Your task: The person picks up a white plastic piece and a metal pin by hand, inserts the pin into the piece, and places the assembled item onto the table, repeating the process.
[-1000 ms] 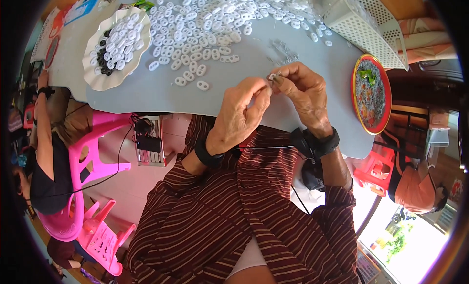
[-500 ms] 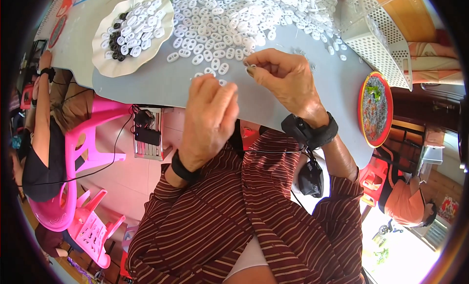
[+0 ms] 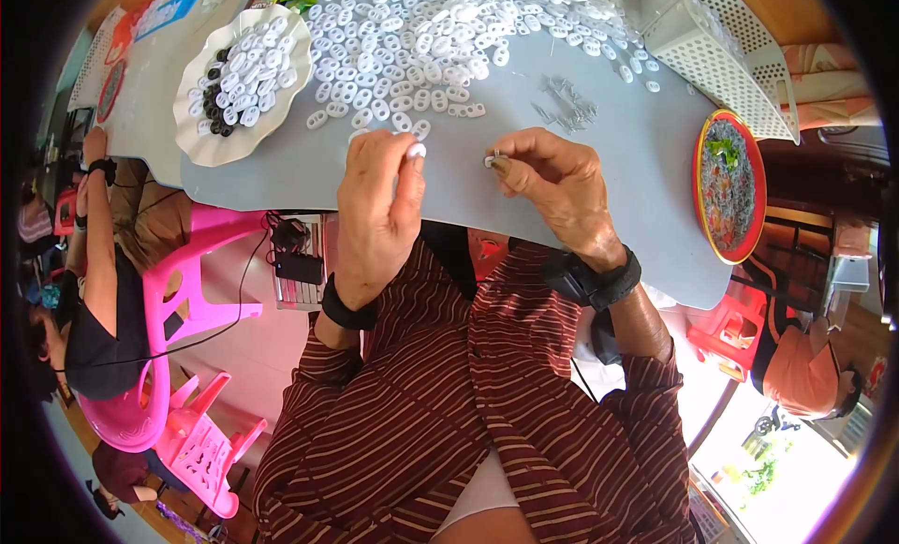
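My left hand [image 3: 379,216] is raised over the table's near edge. Between its thumb and fingertips it pinches a white oval plastic piece with two holes [image 3: 417,151]. To its right, my right hand [image 3: 560,183] has thumb and forefinger pressed together on a tiny whitish, partly metallic thing [image 3: 491,161], too small to name. A gap separates the two hands. Just beyond them lies a big spread of loose white two-hole pieces [image 3: 412,76]. Thin metal pins [image 3: 567,104] lie in a small heap beyond my right hand.
A scalloped cream plate [image 3: 192,141] at the left holds white and black pieces. On the right stand a white perforated basket [image 3: 721,62] and a red-rimmed bowl [image 3: 700,183] of small metal bits. Pink chairs [image 3: 201,310] and other people [image 3: 796,371] are around the grey table.
My left hand has shifted slightly left and up, and the white piece now shows in its fingertips. My right hand has drawn back from the pile's edge, uncovering the metal pins.
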`<state>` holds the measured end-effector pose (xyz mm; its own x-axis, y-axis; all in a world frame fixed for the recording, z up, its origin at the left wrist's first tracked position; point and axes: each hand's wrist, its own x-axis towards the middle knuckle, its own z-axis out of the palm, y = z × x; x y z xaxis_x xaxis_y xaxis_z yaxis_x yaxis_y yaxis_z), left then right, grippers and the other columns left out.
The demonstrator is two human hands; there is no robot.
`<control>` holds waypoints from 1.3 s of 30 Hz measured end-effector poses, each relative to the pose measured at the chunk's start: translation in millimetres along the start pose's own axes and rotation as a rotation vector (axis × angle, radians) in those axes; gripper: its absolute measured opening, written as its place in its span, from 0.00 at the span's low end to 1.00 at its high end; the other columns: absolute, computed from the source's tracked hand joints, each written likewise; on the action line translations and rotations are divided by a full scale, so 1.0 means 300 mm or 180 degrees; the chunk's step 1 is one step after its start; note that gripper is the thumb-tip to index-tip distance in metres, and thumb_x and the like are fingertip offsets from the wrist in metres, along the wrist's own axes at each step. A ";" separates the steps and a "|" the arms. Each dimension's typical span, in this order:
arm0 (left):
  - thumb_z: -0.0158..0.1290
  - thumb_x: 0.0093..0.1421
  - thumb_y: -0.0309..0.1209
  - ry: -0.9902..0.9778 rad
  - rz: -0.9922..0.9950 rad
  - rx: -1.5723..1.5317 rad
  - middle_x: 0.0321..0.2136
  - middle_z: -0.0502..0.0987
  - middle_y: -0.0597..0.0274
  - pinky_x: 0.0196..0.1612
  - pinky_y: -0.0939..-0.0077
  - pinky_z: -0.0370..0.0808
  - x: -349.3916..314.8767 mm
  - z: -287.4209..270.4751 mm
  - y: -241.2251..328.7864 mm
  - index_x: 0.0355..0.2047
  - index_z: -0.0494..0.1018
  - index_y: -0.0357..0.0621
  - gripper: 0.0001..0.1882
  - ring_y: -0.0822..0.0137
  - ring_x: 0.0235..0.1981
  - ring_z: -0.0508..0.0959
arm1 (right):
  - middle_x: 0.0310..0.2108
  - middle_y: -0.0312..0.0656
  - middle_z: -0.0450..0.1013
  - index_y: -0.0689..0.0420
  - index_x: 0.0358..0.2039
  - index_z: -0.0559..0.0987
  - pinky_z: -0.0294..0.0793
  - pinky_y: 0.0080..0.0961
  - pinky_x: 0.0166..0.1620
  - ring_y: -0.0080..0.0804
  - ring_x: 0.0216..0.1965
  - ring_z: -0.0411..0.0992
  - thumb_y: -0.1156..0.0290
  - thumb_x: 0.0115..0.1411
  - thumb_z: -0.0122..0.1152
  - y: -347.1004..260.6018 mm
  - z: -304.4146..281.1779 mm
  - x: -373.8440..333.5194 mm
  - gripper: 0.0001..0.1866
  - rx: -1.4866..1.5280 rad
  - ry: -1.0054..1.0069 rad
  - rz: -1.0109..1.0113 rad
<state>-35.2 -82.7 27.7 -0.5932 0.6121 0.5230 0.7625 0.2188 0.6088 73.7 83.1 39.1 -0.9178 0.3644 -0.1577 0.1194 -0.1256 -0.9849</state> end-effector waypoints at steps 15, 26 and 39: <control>0.43 0.65 0.34 -0.1152 -0.2056 -0.3019 0.23 0.71 0.66 0.34 0.83 0.64 0.055 0.067 0.062 0.38 0.71 0.33 0.14 0.77 0.27 0.69 | 0.33 0.37 0.75 0.64 0.41 0.75 0.71 0.15 0.40 0.18 0.36 0.71 0.82 0.58 0.57 0.048 -0.033 -0.029 0.10 0.0938 -0.0358 -0.0512; 0.42 0.65 0.36 -0.1609 -0.1825 -0.2704 0.21 0.70 0.66 0.32 0.80 0.64 0.073 0.053 0.059 0.35 0.69 0.35 0.14 0.76 0.26 0.67 | 0.32 0.35 0.74 0.62 0.43 0.73 0.69 0.12 0.36 0.15 0.34 0.70 0.83 0.58 0.56 0.051 -0.034 -0.036 0.12 0.1002 -0.0366 -0.0447; 0.45 0.64 0.38 -0.2085 -0.1486 -0.1939 0.18 0.67 0.67 0.29 0.82 0.60 0.108 0.027 0.065 0.34 0.71 0.34 0.16 0.77 0.23 0.64 | 0.28 0.35 0.75 0.63 0.44 0.74 0.67 0.11 0.32 0.12 0.29 0.68 0.85 0.57 0.54 0.048 -0.023 -0.041 0.14 0.0653 -0.0347 -0.0521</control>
<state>-37.5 -52.3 51.8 -0.4004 0.9014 -0.1647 0.1199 0.2297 0.9658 89.2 83.2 26.3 -0.9551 0.2954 0.0218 -0.1027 -0.2615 -0.9597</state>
